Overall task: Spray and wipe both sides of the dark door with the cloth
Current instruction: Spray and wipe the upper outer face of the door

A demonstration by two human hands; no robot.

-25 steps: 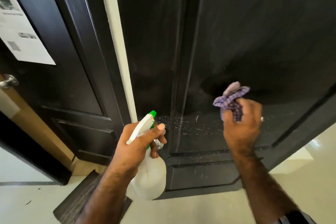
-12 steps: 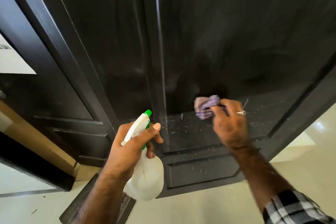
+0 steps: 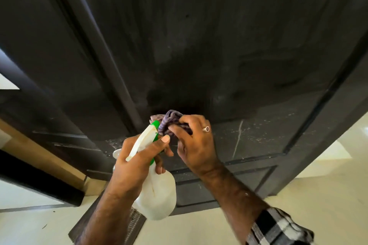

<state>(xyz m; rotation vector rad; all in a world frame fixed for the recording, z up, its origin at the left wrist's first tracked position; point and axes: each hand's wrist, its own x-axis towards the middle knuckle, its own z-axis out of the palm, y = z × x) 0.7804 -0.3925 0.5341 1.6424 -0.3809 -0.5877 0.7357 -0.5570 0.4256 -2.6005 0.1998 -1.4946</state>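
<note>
So the dark door fills most of the view, seen from close up and looking down along it toward the floor. The right hand has a bunched-up purple checked cloth — fingers curled round it, thumb tucked in from below — and it's pushed against the lower part of the big flat panel, right next to the raised vertical moulding that runs down the door. There's a ring on one finger of that hand, and a black-and-white plaid sleeve shows at the bottom right corner.

The left hand is wrapped around the neck of a white spray bottle with a white trigger head and green nozzle. Thumb lies over the top of the sprayer head, other fingers curled round the neck below. The nozzle tip is just about touching the cloth; the two hands are practically bumping into each other.

The door surface looks patchy: a darker, wet-looking area above the cloth, hazy greyish smears higher up, and a scatter of white specks plus a pale drip line on the strip to the right of the hands. Below that is a smaller recessed bottom panel. Pale glossy floor to the right, and a dark patterned mat under the bottle — only partly visible.
</note>
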